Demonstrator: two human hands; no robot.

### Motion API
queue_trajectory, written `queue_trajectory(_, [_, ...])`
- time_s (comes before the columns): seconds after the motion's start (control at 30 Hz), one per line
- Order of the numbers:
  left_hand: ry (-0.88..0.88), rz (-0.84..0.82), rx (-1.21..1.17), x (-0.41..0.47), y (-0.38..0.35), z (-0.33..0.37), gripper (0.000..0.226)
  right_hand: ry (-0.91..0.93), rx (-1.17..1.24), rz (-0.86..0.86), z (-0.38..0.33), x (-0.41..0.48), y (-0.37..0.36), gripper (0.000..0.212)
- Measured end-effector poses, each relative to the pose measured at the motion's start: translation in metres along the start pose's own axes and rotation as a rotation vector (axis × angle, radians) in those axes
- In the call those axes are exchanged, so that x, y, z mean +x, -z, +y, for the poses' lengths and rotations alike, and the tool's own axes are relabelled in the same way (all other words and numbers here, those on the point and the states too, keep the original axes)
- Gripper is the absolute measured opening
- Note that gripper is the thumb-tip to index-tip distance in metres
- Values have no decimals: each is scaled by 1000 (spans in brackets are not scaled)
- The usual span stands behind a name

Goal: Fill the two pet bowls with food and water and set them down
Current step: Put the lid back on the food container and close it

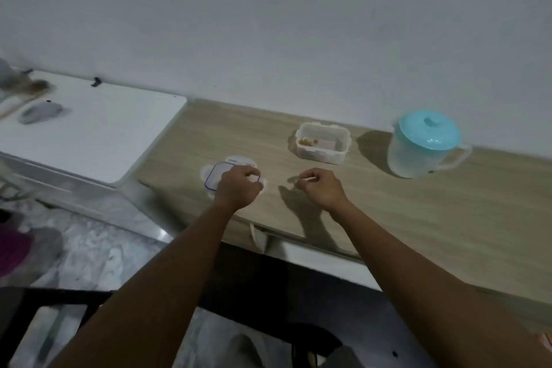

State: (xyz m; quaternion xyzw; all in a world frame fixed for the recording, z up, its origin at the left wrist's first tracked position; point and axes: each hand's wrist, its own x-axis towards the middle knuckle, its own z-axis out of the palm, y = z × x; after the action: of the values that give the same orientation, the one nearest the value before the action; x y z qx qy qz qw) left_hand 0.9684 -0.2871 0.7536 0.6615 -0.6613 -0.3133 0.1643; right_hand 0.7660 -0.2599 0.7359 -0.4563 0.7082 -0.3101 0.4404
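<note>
A clear plastic food container stands open on the wooden table, with a little kibble inside. Its clear lid, edged in blue, lies flat on the table to the left. My left hand rests on the lid's right side with curled fingers that grip its edge. My right hand sits on the table beside it as a loose fist; a thin pale sliver shows at its fingertips, too small to identify. A translucent water jug with a turquoise lid stands at the back right. No pet bowls are in view.
A white board or tabletop adjoins the wooden table on the left, carrying a grey object and a blurred brush. The wall runs close behind the table. Below the front edge are a marbled floor and dark chair parts.
</note>
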Motion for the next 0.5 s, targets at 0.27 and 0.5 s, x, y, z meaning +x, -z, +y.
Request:
queue_trajectory(0.27, [198, 110, 48, 40, 39, -80, 57, -131, -42, -52, -15, 34, -84, 15])
queue_trajectory(0.5, [196, 83, -29, 77, 52, -120, 58, -208, -72, 142, -8, 51, -125, 8])
